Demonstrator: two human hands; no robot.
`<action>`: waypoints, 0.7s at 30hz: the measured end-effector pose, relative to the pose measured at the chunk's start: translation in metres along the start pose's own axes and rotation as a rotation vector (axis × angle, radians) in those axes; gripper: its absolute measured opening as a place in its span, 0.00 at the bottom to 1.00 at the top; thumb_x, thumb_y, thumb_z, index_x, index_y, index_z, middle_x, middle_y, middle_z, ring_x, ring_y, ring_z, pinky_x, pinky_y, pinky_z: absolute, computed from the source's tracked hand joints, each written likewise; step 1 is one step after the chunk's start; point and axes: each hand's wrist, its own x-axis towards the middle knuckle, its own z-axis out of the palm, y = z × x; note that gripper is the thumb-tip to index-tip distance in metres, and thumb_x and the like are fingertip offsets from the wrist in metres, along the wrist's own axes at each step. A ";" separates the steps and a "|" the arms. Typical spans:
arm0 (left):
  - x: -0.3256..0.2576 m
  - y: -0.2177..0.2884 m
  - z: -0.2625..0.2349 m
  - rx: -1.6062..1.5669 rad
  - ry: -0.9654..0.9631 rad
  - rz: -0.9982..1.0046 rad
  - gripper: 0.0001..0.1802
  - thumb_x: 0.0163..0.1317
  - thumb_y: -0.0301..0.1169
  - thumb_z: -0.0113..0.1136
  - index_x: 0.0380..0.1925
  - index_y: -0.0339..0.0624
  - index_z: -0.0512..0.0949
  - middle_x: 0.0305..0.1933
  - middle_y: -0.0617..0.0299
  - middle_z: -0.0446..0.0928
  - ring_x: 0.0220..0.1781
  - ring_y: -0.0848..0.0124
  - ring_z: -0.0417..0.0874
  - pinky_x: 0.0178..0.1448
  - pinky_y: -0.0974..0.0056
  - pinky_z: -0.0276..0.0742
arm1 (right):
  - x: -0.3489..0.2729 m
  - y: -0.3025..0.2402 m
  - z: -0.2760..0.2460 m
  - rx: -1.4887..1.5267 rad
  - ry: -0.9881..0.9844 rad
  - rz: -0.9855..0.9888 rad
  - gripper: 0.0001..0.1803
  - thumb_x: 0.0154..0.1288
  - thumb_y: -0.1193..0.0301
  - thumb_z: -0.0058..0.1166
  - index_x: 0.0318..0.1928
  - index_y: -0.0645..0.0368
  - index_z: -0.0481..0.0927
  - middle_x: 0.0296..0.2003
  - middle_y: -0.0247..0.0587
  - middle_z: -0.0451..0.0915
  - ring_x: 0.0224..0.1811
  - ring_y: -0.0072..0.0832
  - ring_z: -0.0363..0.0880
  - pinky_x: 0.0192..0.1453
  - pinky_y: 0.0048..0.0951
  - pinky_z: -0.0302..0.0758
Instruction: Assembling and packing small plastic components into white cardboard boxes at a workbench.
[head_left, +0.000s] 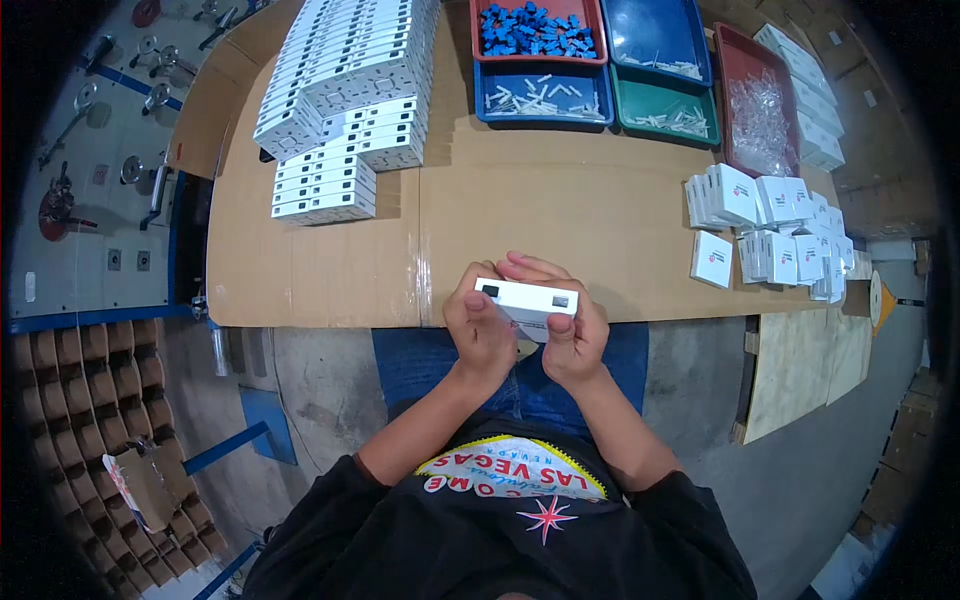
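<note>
Between my two hands, at the near edge of the cardboard-covered table [560, 220], is a flat white box-shaped unit [526, 297] with two small dark rectangles on the side facing up. My left hand [482, 335] grips its left end, the thumb along the near face. At the right end, my right hand [580, 338] closes round it with the thumb pressed on the near corner. The fingers behind the unit are partly hidden. Farther left stand tall stacks of similar white units [325, 190], their sides showing small dark rectangles.
Beyond my hands are a red tray [476, 58] of blue pieces, two blue trays [545, 121] [655, 30] and a green tray [668, 136] with small white pieces. A red tray [727, 60] holds clear plastic. Small white boxes [728, 195] cluster at the right; shelving [70, 370] stands left.
</note>
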 end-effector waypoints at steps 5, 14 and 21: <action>-0.001 -0.012 0.001 -0.189 -0.009 -0.058 0.35 0.79 0.63 0.37 0.33 0.38 0.68 0.29 0.66 0.69 0.30 0.79 0.69 0.32 0.69 0.65 | -0.015 0.007 0.004 -0.046 0.153 0.160 0.39 0.80 0.39 0.38 0.50 0.71 0.75 0.51 0.62 0.86 0.61 0.45 0.83 0.72 0.48 0.73; -0.006 -0.013 0.004 -0.202 -0.203 -0.306 0.20 0.83 0.44 0.47 0.55 0.36 0.73 0.45 0.62 0.79 0.47 0.78 0.78 0.52 0.69 0.77 | 0.009 0.004 0.001 0.140 0.373 0.359 0.40 0.83 0.41 0.30 0.54 0.70 0.78 0.47 0.54 0.88 0.51 0.32 0.86 0.65 0.36 0.78; -0.010 -0.021 0.000 -0.184 -0.147 -0.318 0.22 0.85 0.45 0.41 0.51 0.37 0.76 0.42 0.64 0.79 0.45 0.79 0.78 0.51 0.71 0.76 | 0.002 0.013 -0.009 -0.045 0.312 0.511 0.36 0.87 0.48 0.29 0.51 0.66 0.84 0.37 0.39 0.86 0.37 0.23 0.84 0.45 0.26 0.79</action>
